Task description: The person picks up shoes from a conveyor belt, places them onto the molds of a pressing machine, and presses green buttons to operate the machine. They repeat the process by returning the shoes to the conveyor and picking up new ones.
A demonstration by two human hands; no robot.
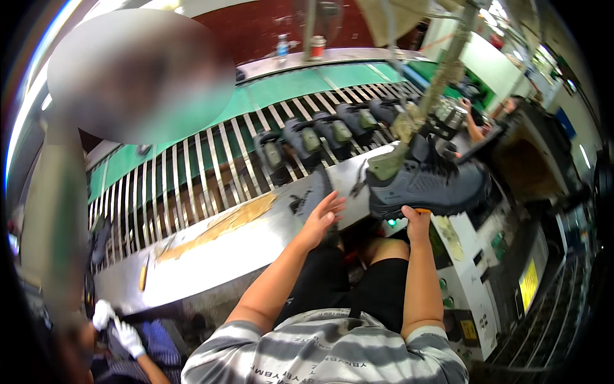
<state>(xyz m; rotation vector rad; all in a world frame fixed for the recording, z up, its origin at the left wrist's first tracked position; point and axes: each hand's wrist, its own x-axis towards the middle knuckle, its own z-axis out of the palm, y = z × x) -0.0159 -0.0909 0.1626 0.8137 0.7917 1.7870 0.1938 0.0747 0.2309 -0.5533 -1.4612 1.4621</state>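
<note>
My right hand [417,222] grips a grey and black hiking boot [438,182] from below at its sole, toe pointing right. A small orange piece shows at the sole above this hand; whether it belongs to the boot I cannot tell. The boot's olive tongue or heel part [388,164] sticks up at the left. My left hand [324,219] is open, fingers spread, in front of a dark grey shoe [314,197] lying on the metal ledge [224,253]. Whether it touches that shoe I cannot tell.
Several grey boots [300,141] stand on the slatted conveyor [185,173] beyond the ledge. A yellow-handled tool [143,275] lies at the ledge's left. White-gloved hands [121,329] of another person are lower left. A post [448,64] and a dark machine [531,137] stand right.
</note>
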